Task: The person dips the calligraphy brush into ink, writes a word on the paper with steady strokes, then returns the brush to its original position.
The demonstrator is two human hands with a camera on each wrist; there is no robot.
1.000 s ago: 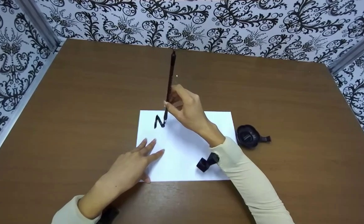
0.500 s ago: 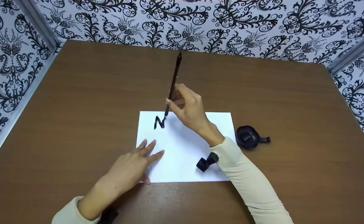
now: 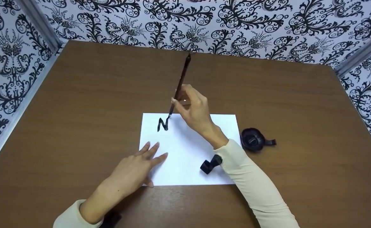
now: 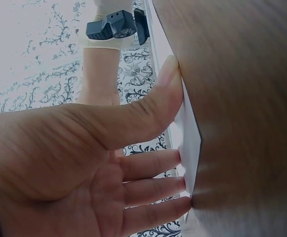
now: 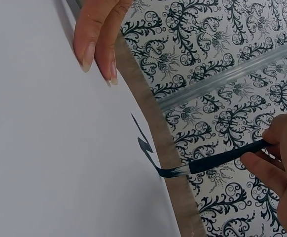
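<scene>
My right hand (image 3: 195, 109) pinches a dark paintbrush (image 3: 182, 73) between thumb and fingers, its handle leaning up and to the right. In the right wrist view the brush's wet bristles (image 5: 173, 172) touch the white paper (image 5: 59, 148) at the end of a black stroke. That stroke belongs to an N-shaped mark (image 3: 163, 124) near the sheet's top left. My left hand (image 3: 133, 171) rests with spread, straight fingers on the paper's lower left edge. The left wrist view shows its thumb (image 4: 165, 96) and fingertips against the sheet.
A dark, flower-shaped ink dish (image 3: 252, 139) with a short handle stands right of the paper on the brown wooden table (image 3: 103, 79). A black camera (image 3: 211, 164) sits at the right wrist, above the sheet. Black-and-white patterned panels (image 3: 179, 19) rise behind the table.
The brush tip has moved up, lengthening the N's right-hand stroke toward the paper's top edge. The handle has tilted further right. My left hand has stayed in place.
</scene>
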